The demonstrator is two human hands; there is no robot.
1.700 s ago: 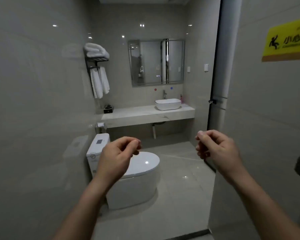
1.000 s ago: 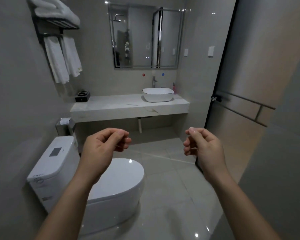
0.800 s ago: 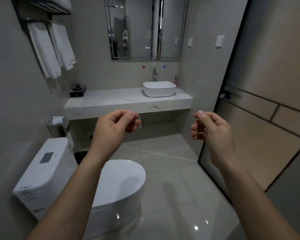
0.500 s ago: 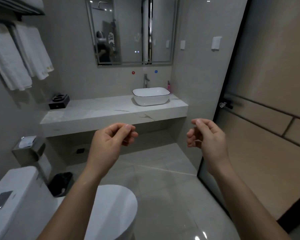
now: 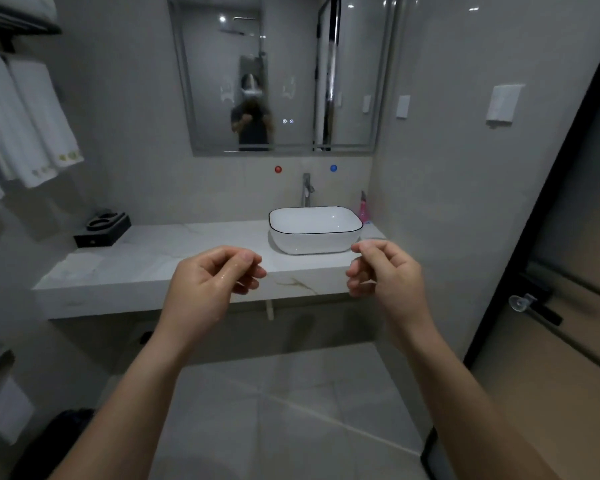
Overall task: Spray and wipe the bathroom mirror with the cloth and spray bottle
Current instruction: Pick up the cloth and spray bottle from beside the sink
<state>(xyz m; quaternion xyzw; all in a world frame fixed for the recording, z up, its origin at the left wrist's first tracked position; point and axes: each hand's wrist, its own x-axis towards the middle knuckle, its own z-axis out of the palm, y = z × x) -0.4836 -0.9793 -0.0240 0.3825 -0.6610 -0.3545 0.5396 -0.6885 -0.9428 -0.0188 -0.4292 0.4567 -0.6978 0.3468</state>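
The framed bathroom mirror (image 5: 281,74) hangs on the far wall above the white basin (image 5: 314,228). A pink spray bottle (image 5: 363,209) stands on the counter behind the basin's right corner, against the side wall. No cleaning cloth shows near it. My left hand (image 5: 208,285) and my right hand (image 5: 385,271) are raised in front of the counter edge, fingers loosely curled, thumb near forefinger, holding nothing. Both hands are well short of the bottle and the mirror.
A marble counter (image 5: 146,265) spans the wall, with a black tray (image 5: 103,228) at its left end. White towels (image 5: 32,123) hang at the left. A tap (image 5: 306,188) rises behind the basin. A door with a handle (image 5: 530,306) stands at the right. Tiled floor lies below.
I have moved forward into the bathroom; the mirror, basin and counter are much nearer and the toilet has dropped out of view. Both hands kept their curled pose.
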